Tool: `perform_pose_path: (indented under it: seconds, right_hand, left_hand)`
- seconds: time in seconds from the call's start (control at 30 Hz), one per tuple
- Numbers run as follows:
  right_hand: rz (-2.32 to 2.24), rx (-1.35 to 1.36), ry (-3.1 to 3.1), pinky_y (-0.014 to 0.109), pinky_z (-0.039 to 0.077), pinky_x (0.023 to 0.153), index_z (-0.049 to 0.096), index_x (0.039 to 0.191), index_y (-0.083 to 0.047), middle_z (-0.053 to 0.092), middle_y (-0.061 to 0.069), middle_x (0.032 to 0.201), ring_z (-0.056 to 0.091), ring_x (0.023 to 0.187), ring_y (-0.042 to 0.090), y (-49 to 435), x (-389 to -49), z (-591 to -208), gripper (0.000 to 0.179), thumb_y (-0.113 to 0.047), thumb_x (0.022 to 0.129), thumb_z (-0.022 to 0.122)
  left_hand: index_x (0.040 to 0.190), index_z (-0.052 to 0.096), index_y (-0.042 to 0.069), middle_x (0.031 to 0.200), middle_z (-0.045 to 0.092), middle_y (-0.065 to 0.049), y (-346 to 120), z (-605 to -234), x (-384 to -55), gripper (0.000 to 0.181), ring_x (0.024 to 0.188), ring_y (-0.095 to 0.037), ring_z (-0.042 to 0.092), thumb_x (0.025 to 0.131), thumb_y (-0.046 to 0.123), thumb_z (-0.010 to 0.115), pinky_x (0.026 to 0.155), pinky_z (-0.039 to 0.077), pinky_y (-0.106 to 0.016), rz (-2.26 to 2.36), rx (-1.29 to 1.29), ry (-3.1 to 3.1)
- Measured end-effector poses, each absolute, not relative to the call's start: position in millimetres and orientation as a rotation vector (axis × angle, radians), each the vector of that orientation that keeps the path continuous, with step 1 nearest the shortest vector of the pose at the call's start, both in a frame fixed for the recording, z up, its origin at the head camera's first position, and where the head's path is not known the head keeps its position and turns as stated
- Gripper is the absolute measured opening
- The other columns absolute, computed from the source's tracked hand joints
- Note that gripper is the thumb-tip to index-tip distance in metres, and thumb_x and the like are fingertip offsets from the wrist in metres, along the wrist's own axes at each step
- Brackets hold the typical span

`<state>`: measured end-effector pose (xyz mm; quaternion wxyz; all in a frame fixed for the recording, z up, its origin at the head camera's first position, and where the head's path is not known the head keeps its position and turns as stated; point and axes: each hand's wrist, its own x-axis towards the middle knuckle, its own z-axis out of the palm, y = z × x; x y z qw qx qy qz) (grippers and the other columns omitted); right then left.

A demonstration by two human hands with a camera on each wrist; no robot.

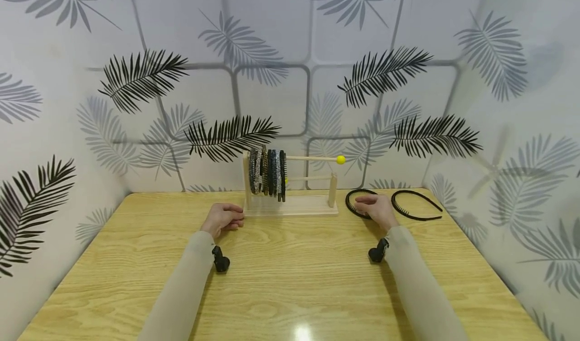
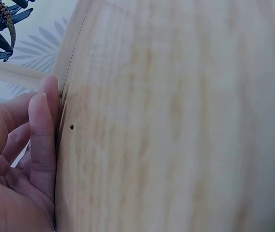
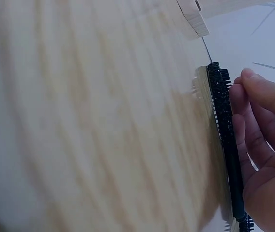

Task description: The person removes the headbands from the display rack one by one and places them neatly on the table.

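My left hand [image 1: 223, 216] rests on the table by the left end of a wooden headband stand [image 1: 294, 207], its fingers loosely bent and holding nothing. In the left wrist view, its fingers [image 2: 43, 135] lie against the wood tabletop. My right hand [image 1: 377, 210] is over a black headband [image 1: 347, 202] lying flat to the right of the stand. Small teeth line this headband [image 3: 224, 125] in the right wrist view, where the fingers lie right beside it, with thumb and index tips close together and nothing between them. Part of the headband is hidden under the hand.
Several glittery and dark headbands [image 1: 278, 175] hang at the left of the stand's upper rod, which ends in a yellow ball [image 1: 341, 159]. Another black headband [image 1: 410, 191] lies at the far right. Behind the table [image 1: 290, 270] rises a leaf-patterned wall [image 1: 272, 99].
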<state>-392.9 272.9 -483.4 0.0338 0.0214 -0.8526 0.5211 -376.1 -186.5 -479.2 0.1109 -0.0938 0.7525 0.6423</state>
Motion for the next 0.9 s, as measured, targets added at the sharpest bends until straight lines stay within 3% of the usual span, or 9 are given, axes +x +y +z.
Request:
perform_pose_path:
  seconds: [0.3, 0.57, 0.9]
  right_hand:
    - [1.759, 0.023, -2.52, 0.023, 0.058, 0.075, 0.064, 0.126, 0.003, 0.074, 0.001, 0.101, 0.067, 0.08, 0.001, 276, -394, -486, 0.039, -0.02, 0.094, 0.069]
    - [1.838, 0.014, -2.478, 0.032, 0.059, 0.085, 0.059, 0.131, 0.005, 0.07, -0.009, 0.096, 0.065, 0.082, -0.002, 274, -393, -481, 0.047, -0.024, 0.095, 0.068]
    - [2.017, 0.011, -2.395, 0.041, 0.058, 0.09, 0.058, 0.13, 0.006, 0.072, 0.004, 0.106, 0.069, 0.091, 0.013, 253, -379, -456, 0.044, -0.017, 0.094, 0.068]
  left_hand:
    - [0.124, 0.064, -0.003, 0.095, 0.074, -0.012, -188, -481, -377, 0.032, 0.066, -0.011, 0.07, 0.093, 0.004, 0.065, 0.058, 0.058, -0.022, 1.886, -0.271, 2.221]
    - [0.124, 0.065, -0.003, 0.089, 0.075, -0.009, -187, -480, -377, 0.031, 0.064, -0.01, 0.07, 0.093, 0.005, 0.066, 0.057, 0.058, -0.022, 1.884, -0.288, 2.228]
    - [0.124, 0.064, -0.003, 0.083, 0.075, -0.007, -190, -481, -379, 0.032, 0.062, -0.01, 0.07, 0.094, 0.006, 0.066, 0.056, 0.058, -0.023, 1.852, -0.244, 2.236]
